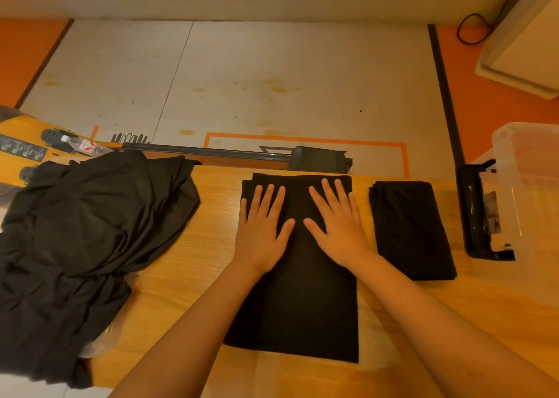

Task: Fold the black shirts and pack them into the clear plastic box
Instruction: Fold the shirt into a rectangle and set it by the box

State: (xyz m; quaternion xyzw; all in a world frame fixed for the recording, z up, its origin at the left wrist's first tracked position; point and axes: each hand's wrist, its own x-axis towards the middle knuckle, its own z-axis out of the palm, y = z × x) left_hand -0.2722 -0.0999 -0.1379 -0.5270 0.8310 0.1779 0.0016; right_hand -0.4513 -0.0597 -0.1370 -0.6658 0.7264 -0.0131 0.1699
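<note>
While both hands pressed flat, the head view showed the left hand [261, 234] and right hand [338, 231] side by side, slightly apart, on the upper part of a partly folded black shirt [302, 307]. Fingers were straight and spread, gripping nothing, thumbs pointing toward each other. That shirt lay as a long rectangle in the middle of the wooden desk [193, 246], its far edge near the desk's far edge. Just right of it, not touching, sat a smaller folded black shirt [411, 231]. A loose pile of unfolded black shirts [84, 240] covered the desk's left side, some clear plastic wrap [99, 337] showing under its near edge. The clear plastic box [532, 192] stood at the far right of the view, with a black handle piece [475, 213] on its left side; what it held could not be told. A plastic bottle [87, 147] lay beyond the pile, next to a long dark bar [242, 154].
</note>
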